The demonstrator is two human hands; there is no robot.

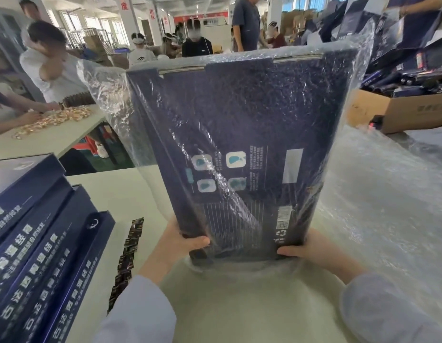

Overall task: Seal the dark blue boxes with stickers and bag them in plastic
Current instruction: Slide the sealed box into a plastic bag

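Our thumbs (198,241) curl over the near corners of the box (239,134). Left hand (180,243) and right hand (311,251) both clamp it through the plastic bag (106,90) sleeved over it, and we hold it above the table (239,308). Left of the box: sticker strip (126,258), then stacked boxes (41,243).

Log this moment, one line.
bagging | dark blue box inside plastic bag | left hand, right hand grip its lower corners | sticker strip on table
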